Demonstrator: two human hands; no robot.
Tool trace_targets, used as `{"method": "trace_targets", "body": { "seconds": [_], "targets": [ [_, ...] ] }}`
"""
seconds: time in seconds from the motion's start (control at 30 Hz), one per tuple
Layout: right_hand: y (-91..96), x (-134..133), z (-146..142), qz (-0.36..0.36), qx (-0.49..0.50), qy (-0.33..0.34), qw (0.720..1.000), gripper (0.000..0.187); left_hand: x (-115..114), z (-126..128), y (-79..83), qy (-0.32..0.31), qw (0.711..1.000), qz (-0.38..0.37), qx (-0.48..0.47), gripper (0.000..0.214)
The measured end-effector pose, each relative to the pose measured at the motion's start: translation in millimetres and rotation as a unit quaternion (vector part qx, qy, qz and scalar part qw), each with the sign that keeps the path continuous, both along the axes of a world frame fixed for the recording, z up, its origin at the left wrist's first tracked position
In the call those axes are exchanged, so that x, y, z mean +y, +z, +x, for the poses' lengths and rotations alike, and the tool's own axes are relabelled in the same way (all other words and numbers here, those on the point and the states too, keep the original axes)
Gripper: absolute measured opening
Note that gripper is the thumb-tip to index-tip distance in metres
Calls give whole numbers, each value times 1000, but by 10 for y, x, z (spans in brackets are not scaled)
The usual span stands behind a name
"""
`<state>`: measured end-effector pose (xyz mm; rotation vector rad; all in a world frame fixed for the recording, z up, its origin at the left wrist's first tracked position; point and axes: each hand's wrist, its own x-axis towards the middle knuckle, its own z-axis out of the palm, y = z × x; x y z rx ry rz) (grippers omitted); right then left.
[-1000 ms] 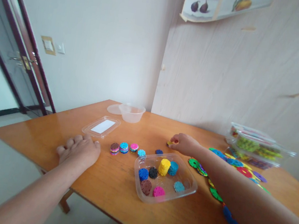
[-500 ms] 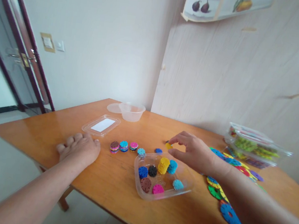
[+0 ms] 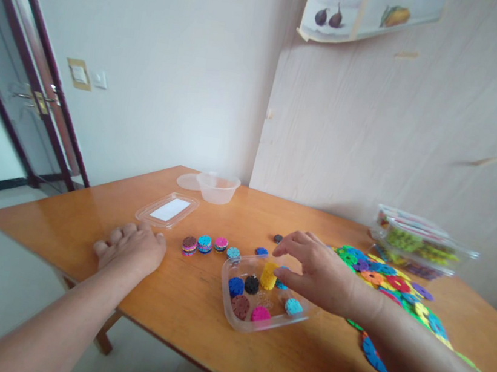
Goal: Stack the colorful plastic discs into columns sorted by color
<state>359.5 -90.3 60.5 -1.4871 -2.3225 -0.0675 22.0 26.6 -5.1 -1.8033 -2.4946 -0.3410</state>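
My left hand [image 3: 133,247] rests palm down on the wooden table, its fingers loosely bent and apart, holding nothing. My right hand [image 3: 310,270] hovers over a clear plastic tray [image 3: 230,323], thumb and forefinger parted beside a stack of yellow notched discs [image 3: 269,276]. No disc shows between those fingertips. A light blue stack behind the thumb is partly hidden. The tray also bears a dark blue stack [image 3: 236,286], a black one [image 3: 252,284], a brown one [image 3: 240,307], a pink one [image 3: 261,314] and a pale blue one [image 3: 293,306].
Multicoloured disc stacks [image 3: 204,243] line up beyond the tray. A dark disc [image 3: 277,238] and a blue disc [image 3: 261,251] lie near it. At right spreads a pile of larger discs [image 3: 374,277], with clear boxes [image 3: 419,242] behind. A lid [image 3: 146,214] and a bowl [image 3: 217,189] stand farther back.
My right hand has moved from beyond the tray back over the yellow stack. The yellow disc it pinched no longer shows in its fingers. A dark disc is uncovered; my left hand stays put.
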Motion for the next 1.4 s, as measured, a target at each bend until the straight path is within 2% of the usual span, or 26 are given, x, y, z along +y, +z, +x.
{"method": "trace_targets", "body": {
  "seconds": [0.17, 0.5, 0.67, 0.73, 0.8, 0.9, 0.97, 1.13, 1.27, 1.4],
  "targets": [
    [-26, -36, -68, -5, -22, 26, 999, 23, -4, 8, 4, -2, 1000, 2, -4, 60],
    [-89, 11, -67, 0, -16, -3, 1000, 13, -9, 14, 7, -2, 1000, 4, -3, 61],
    [-27, 51, 40, 13, 11, 5, 1000, 17, -20, 19, 18, -8, 1000, 7, -6, 61],
    [27, 145, 140, 27, 31, -18, 999, 17, -20, 17, 18, -9, 1000, 11, -8, 61],
    [70, 298, 257, 28, 37, -70, 996, 17, -18, 13, 13, -10, 1000, 16, -10, 60],
    [74, 592, 412, -20, 23, -144, 989, 20, -8, 0, -1, -12, 1000, 15, -10, 60],
    [30, 780, 477, -63, 1, -162, 985, 23, 3, -10, -15, -11, 1000, 11, -5, 60],
    [-141, 1059, 503, -120, -42, -143, 982, 33, 19, -24, -36, -8, 1000, 7, 4, 59],
    [-213, 1116, 472, -132, -57, -120, 982, 36, 3, -8, -13, -7, 1000, 7, 2, 59],
    [-248, 1150, 457, -141, -63, -114, 981, 30, -21, 18, 21, -8, 1000, -1, 0, 60]
  ]
}}
